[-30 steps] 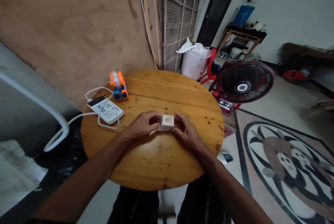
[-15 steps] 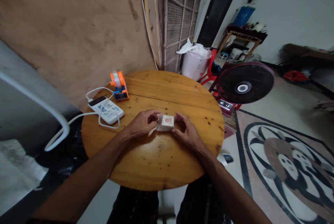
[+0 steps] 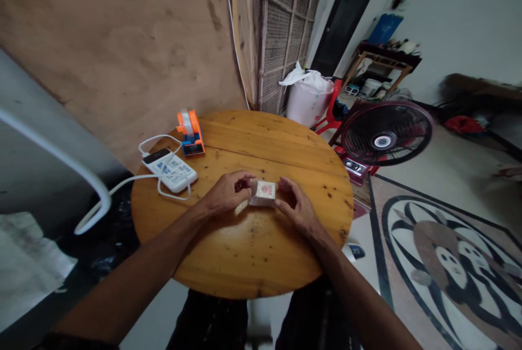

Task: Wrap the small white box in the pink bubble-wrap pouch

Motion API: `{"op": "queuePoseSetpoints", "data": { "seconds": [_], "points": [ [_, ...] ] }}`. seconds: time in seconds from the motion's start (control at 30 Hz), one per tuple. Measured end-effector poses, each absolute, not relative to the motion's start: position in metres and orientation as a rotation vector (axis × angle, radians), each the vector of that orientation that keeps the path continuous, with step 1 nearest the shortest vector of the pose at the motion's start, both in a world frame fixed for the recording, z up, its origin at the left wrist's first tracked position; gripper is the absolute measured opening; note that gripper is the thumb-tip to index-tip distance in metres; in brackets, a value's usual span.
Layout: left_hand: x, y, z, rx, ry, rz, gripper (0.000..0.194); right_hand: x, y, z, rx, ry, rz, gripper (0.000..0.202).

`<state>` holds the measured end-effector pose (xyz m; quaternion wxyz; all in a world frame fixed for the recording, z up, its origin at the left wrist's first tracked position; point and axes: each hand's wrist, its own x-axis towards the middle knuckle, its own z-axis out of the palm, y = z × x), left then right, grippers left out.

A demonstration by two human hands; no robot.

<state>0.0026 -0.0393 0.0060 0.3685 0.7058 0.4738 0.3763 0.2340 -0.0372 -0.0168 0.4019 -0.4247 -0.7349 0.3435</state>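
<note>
A small white box (image 3: 266, 191) with red print on top, seemingly in clear wrapping, lies in front of me on the round wooden table (image 3: 261, 257). My left hand (image 3: 228, 192) is closed at its left end, thumb and forefinger pinching there. A pale, crinkled bit of wrapping (image 3: 241, 207) shows under that hand. On the other side, my right hand (image 3: 297, 206) is curved about the box's right end. Its thumb touches the near right corner, and the forefinger tip is close to the far corner.
A white power bank (image 3: 173, 170) with a looped cable lies at the table's left. Behind it stands an orange and blue tape dispenser (image 3: 190, 131). A fan (image 3: 383, 141) is beyond the right edge, near a white sack (image 3: 309, 97) and a red chair (image 3: 332, 111).
The view has shifted slightly, so everything sits a little farther right. Both hands stay at the box's two ends, with little visible movement.
</note>
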Motion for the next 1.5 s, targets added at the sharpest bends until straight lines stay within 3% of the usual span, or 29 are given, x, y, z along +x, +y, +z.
{"op": "queuePoseSetpoints", "data": {
  "seconds": [0.27, 0.53, 0.87, 1.03, 1.33, 1.5],
  "points": [
    [0.002, -0.039, 0.006, 1.897, 1.193, 1.057, 0.039, 0.234, -0.038, 0.001, -1.039, -1.901, 0.589, 0.023],
    [0.002, -0.040, 0.006, 1.999, 1.148, 0.980, 0.059, 0.225, -0.032, 0.028, -1.042, -2.337, 0.152, 0.021],
    [0.004, -0.039, -0.001, 2.000, 1.145, 0.963, 0.066, 0.207, -0.032, 0.044, -0.941, -2.559, -0.294, 0.020],
    [0.005, -0.039, 0.002, 1.983, 1.133, 0.966, 0.064, 0.205, -0.026, 0.041, -0.966, -2.534, -0.251, 0.020],
    [0.007, -0.038, -0.002, 2.030, 1.268, 0.923, 0.059, 0.205, -0.014, 0.042, -1.061, -2.366, 0.118, 0.013],
    [0.010, -0.040, 0.002, 1.912, 1.282, 0.870, 0.076, 0.202, -0.010, 0.046, -1.123, -2.294, 0.344, 0.013]
  ]
}}
